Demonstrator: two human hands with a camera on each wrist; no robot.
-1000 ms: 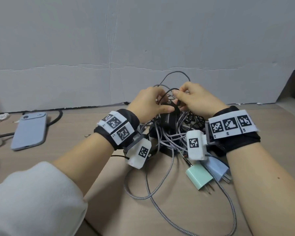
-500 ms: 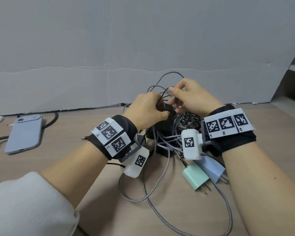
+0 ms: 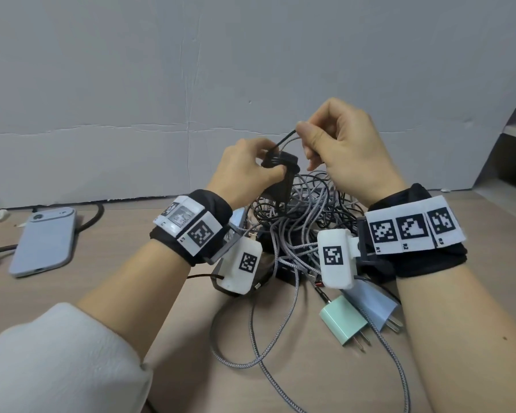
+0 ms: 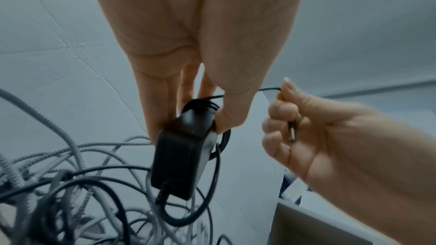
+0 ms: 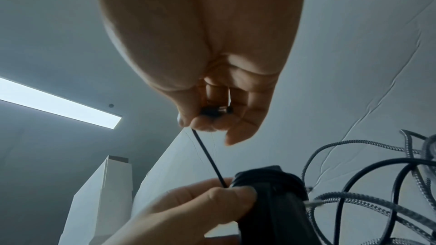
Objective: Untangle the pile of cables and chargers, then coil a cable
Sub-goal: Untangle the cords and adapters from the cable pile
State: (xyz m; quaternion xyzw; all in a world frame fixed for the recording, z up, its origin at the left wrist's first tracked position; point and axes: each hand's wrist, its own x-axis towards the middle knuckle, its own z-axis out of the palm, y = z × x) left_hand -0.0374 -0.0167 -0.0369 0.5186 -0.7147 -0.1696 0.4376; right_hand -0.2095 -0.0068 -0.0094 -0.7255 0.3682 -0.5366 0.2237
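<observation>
From the head view, the left hand grips a black rectangular power adapter lifted just above the tangled pile of grey braided and black cables on the tan wooden table. The right hand pinches the adapter's thin black cord near its free end, up and to the right of the adapter. A mint-green plug charger and a pale blue plug charger lie touching near the right wrist; a light blue phone lies well to the left.

From the left wrist, thumb and fingers clamp the adapter's upper end, cord turns wound round it; the cord's metal-tipped barrel plug sits inside the right hand's curled fingers.

From the right wrist, the cord runs taut, apparently, from the pinch down to the left thumb.
</observation>
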